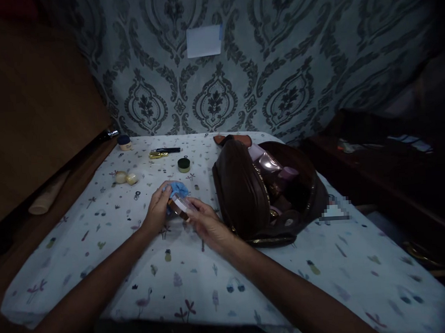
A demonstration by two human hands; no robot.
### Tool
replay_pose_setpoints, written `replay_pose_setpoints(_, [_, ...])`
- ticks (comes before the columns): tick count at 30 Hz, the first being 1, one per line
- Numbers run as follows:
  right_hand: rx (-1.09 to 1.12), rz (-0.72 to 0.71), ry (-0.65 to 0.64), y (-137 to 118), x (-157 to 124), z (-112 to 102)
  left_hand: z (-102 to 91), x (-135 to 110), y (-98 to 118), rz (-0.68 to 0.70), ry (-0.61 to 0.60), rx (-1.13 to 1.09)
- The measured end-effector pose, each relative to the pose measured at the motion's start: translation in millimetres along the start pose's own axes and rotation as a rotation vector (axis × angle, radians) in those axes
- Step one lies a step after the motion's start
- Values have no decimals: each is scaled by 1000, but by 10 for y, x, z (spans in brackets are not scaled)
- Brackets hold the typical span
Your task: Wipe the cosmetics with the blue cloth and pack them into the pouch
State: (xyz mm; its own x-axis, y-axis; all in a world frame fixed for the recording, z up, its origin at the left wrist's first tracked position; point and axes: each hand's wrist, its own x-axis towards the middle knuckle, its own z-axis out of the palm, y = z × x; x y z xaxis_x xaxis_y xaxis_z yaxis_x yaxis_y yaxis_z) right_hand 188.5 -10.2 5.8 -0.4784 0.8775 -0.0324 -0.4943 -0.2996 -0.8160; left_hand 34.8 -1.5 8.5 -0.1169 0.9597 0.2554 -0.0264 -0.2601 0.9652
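My left hand [159,205] is closed around a blue cloth [178,188], which it presses against one end of a small compact case [182,205]. The case has a clear lid and a brownish body, and it is tilted above the table. On its other side, the fingers of my right hand [207,221] grip the case. Just right of my hands stands an open dark brown bag [242,190] with a gold zipper. Inside it are a shiny pink pouch [269,163], a pink-capped item [288,173] and other things too dark to name.
Beyond my hands are a dark-lidded jar [184,165], a black tube [168,150], a gold tube [158,155], yellowish round items [126,178] and a blue-lidded jar [124,142]. A brown leather item [232,140] lies behind the bag. Wooden furniture [36,106] borders the printed tablecloth [191,287] on the left.
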Motion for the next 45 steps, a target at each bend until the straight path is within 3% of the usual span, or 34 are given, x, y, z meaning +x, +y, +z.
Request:
replay_pose_setpoints(9, [-165,55,-140,-8,-20,-49,-3,-47,145,57,-24,63])
replay_pose_setpoints(13, [-136,63,-46,13,-13,-50,-7,-52,153,135,-60,184])
replay_pose_setpoints(24, [-201,17,111,115,36,-55,-45,-61,165,543,-194,461])
replay_pose_setpoints(28, [-85,8,171,113,13,-62,-54,-67,171,671,-205,513])
replay_pose_setpoints(33, [144,21,127,34,-33,-7,-62,-56,135,793,-233,557])
replay_pose_setpoints(39, [350,57,118,20,-2,-16,-64,-52,93,871,-262,629])
replay_pose_setpoints(45, [377,45,67,47,17,-71,-59,-68,132,873,-272,605])
